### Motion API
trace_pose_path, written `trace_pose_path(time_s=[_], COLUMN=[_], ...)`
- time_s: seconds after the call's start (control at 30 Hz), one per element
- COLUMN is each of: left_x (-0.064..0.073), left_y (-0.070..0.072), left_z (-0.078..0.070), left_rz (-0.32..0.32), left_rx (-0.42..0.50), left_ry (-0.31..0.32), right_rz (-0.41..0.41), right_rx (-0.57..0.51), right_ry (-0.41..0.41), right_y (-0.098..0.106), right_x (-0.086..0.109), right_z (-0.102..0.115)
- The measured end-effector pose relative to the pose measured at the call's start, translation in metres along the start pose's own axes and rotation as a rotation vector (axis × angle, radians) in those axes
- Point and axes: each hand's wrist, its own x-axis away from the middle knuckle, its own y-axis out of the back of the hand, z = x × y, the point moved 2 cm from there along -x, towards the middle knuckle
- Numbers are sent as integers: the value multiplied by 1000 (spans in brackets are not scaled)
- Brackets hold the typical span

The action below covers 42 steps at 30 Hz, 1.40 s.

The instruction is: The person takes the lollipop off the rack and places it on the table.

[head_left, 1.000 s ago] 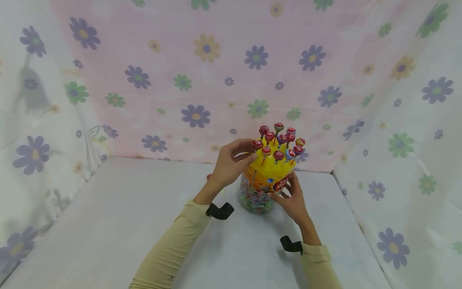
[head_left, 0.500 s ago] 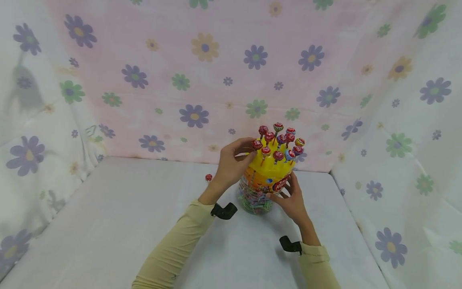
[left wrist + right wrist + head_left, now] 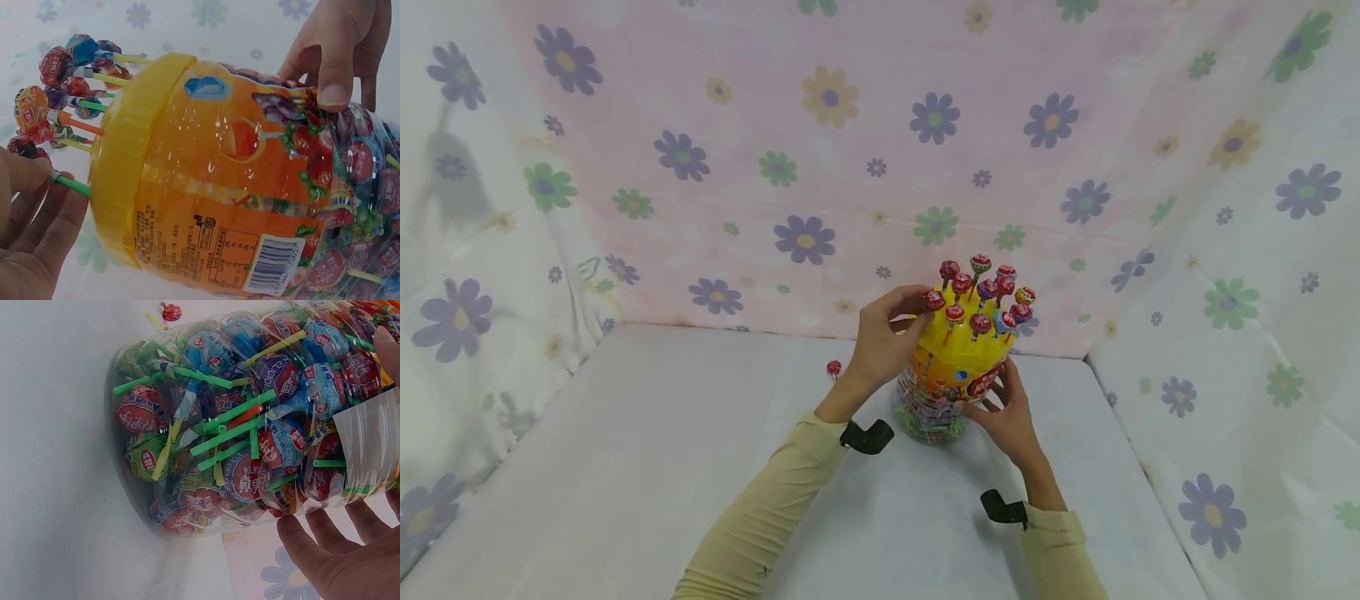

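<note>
A clear plastic jar (image 3: 928, 408) filled with wrapped lollipops stands on the table, with an orange fruit label (image 3: 206, 162). Its yellow lid (image 3: 125, 162) carries several upright lollipops (image 3: 980, 323). My left hand (image 3: 880, 337) pinches a red-wrapped lollipop (image 3: 933, 300) at the lid's left edge. In the left wrist view, its green stick (image 3: 74, 185) meets the lid; the thumb partly covers the wrapper. My right hand (image 3: 1009, 421) holds the jar's right side, thumb in front and fingers round the side. The right wrist view shows those fingertips (image 3: 297, 534) against the clear wall.
One red lollipop (image 3: 833, 367) lies on the white table (image 3: 662, 450), left of the jar and behind my left wrist. Flower-printed cloth (image 3: 880, 125) encloses the table at the back and both sides.
My left hand has shifted slightly to the right, uncovering the loose lollipop on the table. It stays at the same lollipop on the lid. The right hand and jar hold still.
</note>
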Motion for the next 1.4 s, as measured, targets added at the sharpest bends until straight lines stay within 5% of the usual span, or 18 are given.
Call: trace_pose_path(time_s=[0.17, 0.33, 0.67, 1.1, 1.4], left_x=[-3, -6, 4, 24, 52], left_y=[-1, 1, 9, 18, 39], left_z=[-3, -11, -10, 7, 35], left_rz=[-22, -43, 2, 39, 38], left_rx=[32, 58, 76, 67, 134], left_ry=[-12, -20, 83, 147, 252], right_rz=[-5, 8, 13, 21, 14], right_rx=[8, -1, 1, -17, -3], right_ry=[3, -14, -17, -2, -2], right_y=[0, -1, 0, -2, -2], right_x=[-2, 2, 9, 9, 11], right_z=[-9, 7, 23, 23, 24])
